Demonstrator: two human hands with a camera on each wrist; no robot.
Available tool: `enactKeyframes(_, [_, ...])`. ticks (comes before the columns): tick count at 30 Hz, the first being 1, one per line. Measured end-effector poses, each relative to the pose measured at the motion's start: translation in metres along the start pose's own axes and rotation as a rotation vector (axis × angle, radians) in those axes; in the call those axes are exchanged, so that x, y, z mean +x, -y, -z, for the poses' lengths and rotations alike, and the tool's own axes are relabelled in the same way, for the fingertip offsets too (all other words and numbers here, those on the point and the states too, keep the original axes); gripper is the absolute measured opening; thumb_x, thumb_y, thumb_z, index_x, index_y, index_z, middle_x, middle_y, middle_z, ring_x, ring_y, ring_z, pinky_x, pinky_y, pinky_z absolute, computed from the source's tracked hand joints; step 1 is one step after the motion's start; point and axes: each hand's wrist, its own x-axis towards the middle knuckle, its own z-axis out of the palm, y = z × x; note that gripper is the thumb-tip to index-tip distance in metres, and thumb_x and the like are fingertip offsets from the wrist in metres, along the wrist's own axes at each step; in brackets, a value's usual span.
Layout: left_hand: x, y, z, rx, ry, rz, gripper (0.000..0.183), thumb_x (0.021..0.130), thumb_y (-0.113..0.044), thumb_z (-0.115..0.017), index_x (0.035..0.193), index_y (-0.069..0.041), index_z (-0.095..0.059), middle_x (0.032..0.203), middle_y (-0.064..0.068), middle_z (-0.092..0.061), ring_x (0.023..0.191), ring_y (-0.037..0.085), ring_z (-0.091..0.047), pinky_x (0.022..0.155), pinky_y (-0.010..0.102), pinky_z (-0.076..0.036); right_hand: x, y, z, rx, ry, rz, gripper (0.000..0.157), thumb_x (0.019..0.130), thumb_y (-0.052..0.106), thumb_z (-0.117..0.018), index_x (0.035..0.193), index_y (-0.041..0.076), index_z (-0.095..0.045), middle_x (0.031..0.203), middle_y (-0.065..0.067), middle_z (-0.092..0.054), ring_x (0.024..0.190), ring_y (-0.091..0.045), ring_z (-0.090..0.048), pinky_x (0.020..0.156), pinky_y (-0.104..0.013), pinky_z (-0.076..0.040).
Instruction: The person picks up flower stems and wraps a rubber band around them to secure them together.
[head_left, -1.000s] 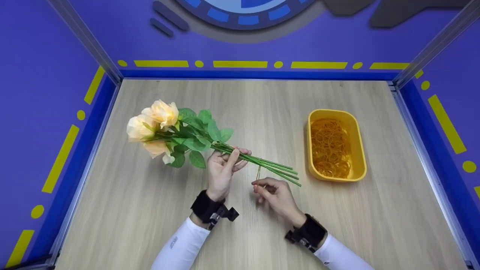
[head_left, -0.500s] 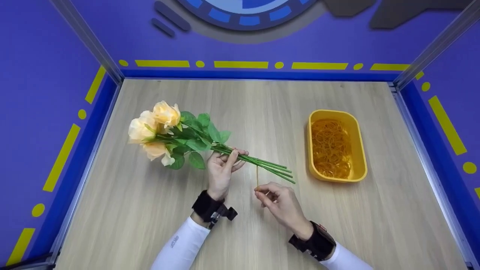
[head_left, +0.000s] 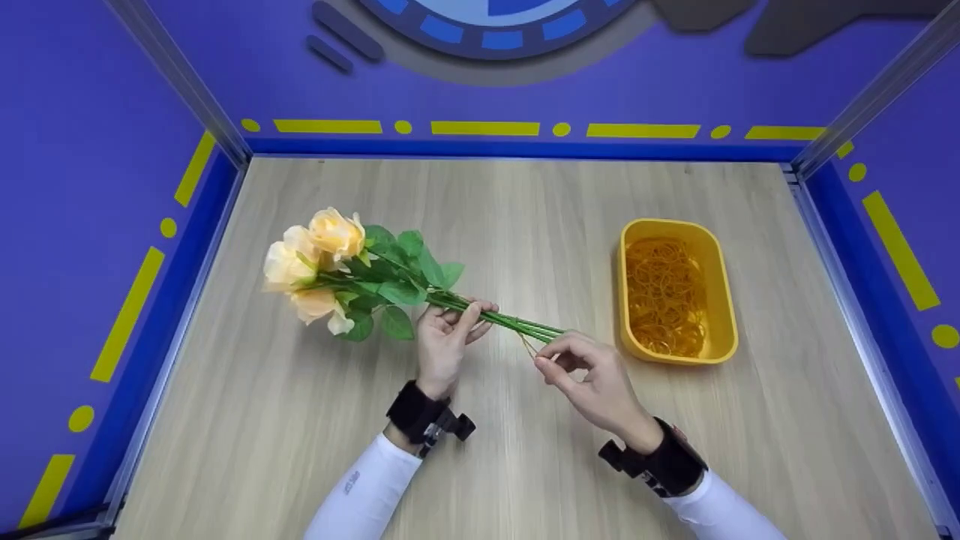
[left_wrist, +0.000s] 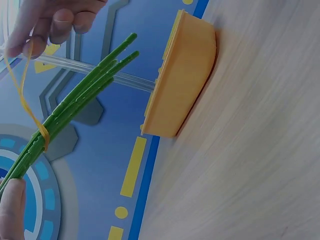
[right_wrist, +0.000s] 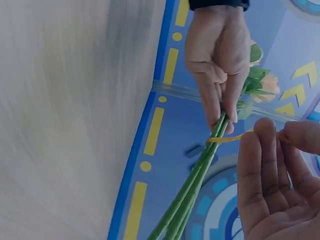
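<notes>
Looping round a bundle of green stems (left_wrist: pixel 75 102), a thin amber rubber band (left_wrist: pixel 34 117) sits mid-scene, just right of the left hand (head_left: pixel 444 349). Band drawn out taut from the stems toward the right hand (head_left: pixel 596 379); in the left wrist view its two strands part near the fingers.

Right hand: thumb and fingertip pinch the band's free end, on the near side of the stems. From the head camera this hand covers the stem tips; the left wrist view shows them slightly fanned.

Left hand: gripping the stems, thumb laid over them, fingers behind, just left of the band. Stems slant from far left to near right.

Leaves (head_left: pixel 405 292) crowd the stems left of that grip. Beyond them, at the left end, pale peach blooms (head_left: pixel 335 232) in a cluster.

Right side: yellow tub (head_left: pixel 721 315) standing on the wood-grain table (head_left: pixel 510 465), loose bands (head_left: pixel 664 292) tangled inside, heaped toward its left.

Both wrists wear black straps (head_left: pixel 412 412), white sleeves (head_left: pixel 364 487) below. Far edge: blue-purple wall (head_left: pixel 480 97) with yellow dashes and dots.
</notes>
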Motion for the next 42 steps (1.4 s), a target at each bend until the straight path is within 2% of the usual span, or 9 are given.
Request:
enactKeyframes(5, [-0.004, 0.004, -0.001, 0.009, 0.031, -0.002, 0.008, 0.099, 0.007, -0.065, 0.105, 0.004, -0.061, 0.096, 0.006, -0.082, 0.094, 0.017, -0.081, 0.083, 0.031, -0.069, 0.013, 0.009, 0.005, 0.279, -0.004, -0.156, 0.007, 0.098, -0.008, -0.065, 0.091, -0.008, -0.063, 0.088, -0.002, -0.066, 0.065, -0.007, -0.066, 0.06, -0.022, -0.061])
enactKeyframes(8, [-0.005, 0.005, -0.001, 0.022, 0.037, 0.004, 0.009, 0.098, 0.008, -0.066, 0.105, 0.005, -0.061, 0.096, 0.01, -0.082, 0.094, 0.018, -0.081, 0.083, 0.031, -0.069, 0.021, 0.012, 0.009, 0.329, -0.02, -0.162, 0.009, 0.099, -0.011, -0.061, 0.09, -0.01, -0.06, 0.09, 0.002, -0.066, 0.062, -0.007, -0.065, 0.058, -0.02, -0.059])
enactKeyframes(12, [-0.007, 0.006, -0.001, 0.028, 0.059, 0.004, 0.009, 0.098, 0.007, -0.067, 0.105, 0.004, -0.062, 0.096, 0.006, -0.083, 0.094, 0.017, -0.081, 0.084, 0.031, -0.069, 0.031, 0.014, 0.014, 0.33, -0.006, -0.184, 0.009, 0.1, -0.01, -0.06, 0.093, -0.015, -0.058, 0.079, 0.007, -0.064, 0.056, -0.002, -0.058, 0.051, -0.015, -0.05])
enactKeyframes(16, [-0.009, 0.005, 0.0, 0.036, 0.09, 0.009, 0.009, 0.098, 0.007, -0.067, 0.104, 0.001, -0.064, 0.094, 0.0, -0.082, 0.094, 0.016, -0.081, 0.086, 0.031, -0.068, 0.044, 0.013, 0.02, 0.227, 0.018, -0.197, 0.007, 0.098, -0.01, -0.062, 0.095, -0.015, -0.059, 0.078, 0.013, -0.064, 0.058, 0.003, -0.05, 0.05, -0.011, -0.042])
enactKeyframes(19, [-0.01, 0.004, 0.0, 0.045, 0.109, 0.012, 0.009, 0.098, 0.006, -0.067, 0.104, 0.0, -0.064, 0.094, -0.002, -0.082, 0.094, 0.016, -0.081, 0.087, 0.032, -0.068, 0.055, 0.012, 0.026, 0.083, 0.019, -0.194, 0.005, 0.097, -0.008, -0.067, 0.094, -0.01, -0.063, 0.081, 0.015, -0.064, 0.061, 0.004, -0.047, 0.053, -0.012, -0.038])
enactKeyframes(23, [-0.013, 0.001, -0.001, 0.046, 0.142, 0.025, 0.009, 0.098, 0.005, -0.068, 0.104, 0.001, -0.064, 0.096, -0.002, -0.082, 0.096, 0.015, -0.081, 0.089, 0.033, -0.068, 0.066, 0.012, 0.036, -0.061, 0.026, -0.137, 0.008, 0.094, -0.005, -0.072, 0.09, -0.003, -0.066, 0.075, 0.008, -0.061, 0.058, 0.004, -0.039, 0.049, -0.014, -0.031])
enactKeyframes(28, [-0.015, -0.003, -0.003, 0.06, 0.194, 0.042, 0.005, 0.1, 0.003, -0.067, 0.104, 0.0, -0.066, 0.097, -0.003, -0.082, 0.099, 0.015, -0.08, 0.092, 0.034, -0.067, 0.078, 0.01, 0.046, -0.156, 0.044, -0.051, 0.008, 0.093, 0.001, -0.076, 0.088, 0.002, -0.069, 0.073, -0.005, -0.065, 0.055, 0.003, -0.036, 0.046, -0.016, -0.029])
enactKeyframes(35, [-0.015, -0.012, -0.006, 0.071, 0.245, 0.054, 0.002, 0.102, -0.001, -0.067, 0.102, 0.001, -0.068, 0.097, -0.003, -0.082, 0.101, 0.017, -0.08, 0.093, 0.035, -0.067, 0.09, -0.01, 0.052, -0.181, 0.049, -0.081, 0.007, 0.094, 0.005, -0.076, 0.09, 0.001, -0.071, 0.07, -0.009, -0.064, 0.054, 0.001, -0.035, 0.048, -0.013, -0.028])
enactKeyframes(42, [-0.016, -0.021, -0.008, 0.037, 0.253, 0.072, 0.007, 0.104, -0.002, -0.063, 0.1, -0.007, -0.067, 0.097, -0.003, -0.082, 0.101, 0.017, -0.08, 0.092, 0.033, -0.067, 0.093, -0.037, 0.05, -0.08, 0.063, -0.229, 0.006, 0.097, 0.002, -0.073, 0.093, -0.002, -0.07, 0.078, 0.008, -0.064, 0.057, -0.001, -0.041, 0.052, -0.015, -0.033])
